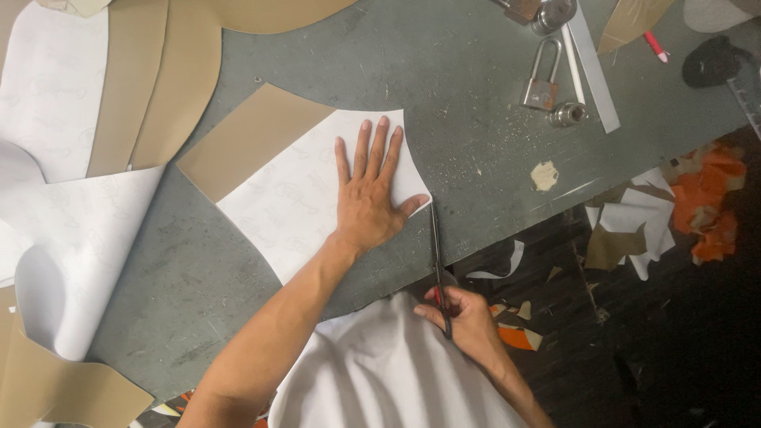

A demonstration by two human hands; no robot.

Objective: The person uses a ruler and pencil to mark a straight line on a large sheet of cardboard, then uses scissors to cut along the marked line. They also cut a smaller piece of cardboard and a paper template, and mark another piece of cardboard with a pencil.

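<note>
Flatly, left hand (366,202) presses white sheet (293,202); right hand (464,317) grips scissors (437,261).

scissor handles (445,305) hidden in right hand (464,317); left sheets (47,95) cropped

White sheet (305,198), faint pattern; tan backing (246,139); grey-green table (444,71); orange scraps (713,206).

Sheet (293,198): matt white paper backing, faint pattern; tan face smooth, leather-like. Table (476,158): dull grey-green, scuffed, speckled with debris. Scissors (437,254): dark metal blades, slight sheen. Padlock (541,83): shiny metal shackle, duller worn body. Scraps (705,198) on floor: paper or thin sheet, orange, white, tan.
</note>
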